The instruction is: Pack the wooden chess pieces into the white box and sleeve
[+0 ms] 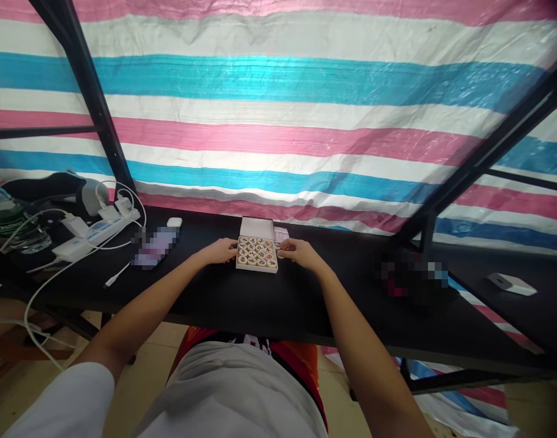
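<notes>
A small open white box [257, 253] full of several round wooden game pieces sits on the black table [269, 298], its lid [257, 228] standing up behind it. My left hand [221, 250] rests against the box's left side, fingers curled on its edge. My right hand [296, 252] presses the box's right side in the same way. Both hands grip the box from either side.
A white power strip [98, 231] with plugs and trailing cables lies at the left, beside a water bottle [7, 222] and a dark bag [50, 185]. A small white earbud case [174, 222] sits nearby. A flat white device [511, 283] lies at the right. A striped tarp hangs behind black frame posts.
</notes>
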Demonstrator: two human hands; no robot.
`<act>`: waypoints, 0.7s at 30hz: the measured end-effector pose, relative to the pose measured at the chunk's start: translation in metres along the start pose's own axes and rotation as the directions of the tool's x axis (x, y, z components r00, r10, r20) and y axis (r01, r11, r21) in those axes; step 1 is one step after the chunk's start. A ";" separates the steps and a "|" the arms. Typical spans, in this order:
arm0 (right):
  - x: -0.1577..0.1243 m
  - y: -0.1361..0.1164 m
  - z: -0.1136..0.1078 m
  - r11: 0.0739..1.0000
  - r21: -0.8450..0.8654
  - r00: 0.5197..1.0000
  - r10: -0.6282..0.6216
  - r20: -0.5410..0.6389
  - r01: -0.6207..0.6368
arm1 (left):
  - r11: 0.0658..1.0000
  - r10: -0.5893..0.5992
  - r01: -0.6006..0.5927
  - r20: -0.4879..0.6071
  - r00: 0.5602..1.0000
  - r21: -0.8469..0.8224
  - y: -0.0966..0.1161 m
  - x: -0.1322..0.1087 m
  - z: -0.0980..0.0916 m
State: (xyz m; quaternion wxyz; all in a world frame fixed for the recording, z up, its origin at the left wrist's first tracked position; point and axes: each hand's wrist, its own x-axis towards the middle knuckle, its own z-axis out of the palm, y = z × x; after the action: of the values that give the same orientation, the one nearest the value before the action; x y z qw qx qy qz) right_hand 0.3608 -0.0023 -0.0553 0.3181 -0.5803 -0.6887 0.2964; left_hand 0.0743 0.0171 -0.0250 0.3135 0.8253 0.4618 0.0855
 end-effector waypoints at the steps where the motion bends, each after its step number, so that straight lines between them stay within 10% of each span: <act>1: 0.001 0.000 0.003 1.000 0.031 1.000 -0.001 -0.001 0.001 | 1.000 0.004 -0.004 0.001 1.000 -0.002 -0.001 0.000 0.000; 13: -0.001 -0.005 -0.008 0.958 -0.262 0.959 -0.173 -0.223 0.112 | 1.000 0.004 -0.004 -0.006 1.000 -0.010 -0.004 0.002 0.001; 21: -0.010 -0.030 0.009 0.976 -0.107 0.978 -0.178 0.106 0.189 | 1.000 0.004 -0.005 -0.009 1.000 -0.022 0.000 -0.001 0.000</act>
State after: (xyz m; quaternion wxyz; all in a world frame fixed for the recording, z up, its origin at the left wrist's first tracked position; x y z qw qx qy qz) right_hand 0.3368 -0.0168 -0.0388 0.2763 -0.5171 -0.7698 0.2523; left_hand 0.0743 0.0160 -0.0248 0.3202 0.8225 0.4604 0.0951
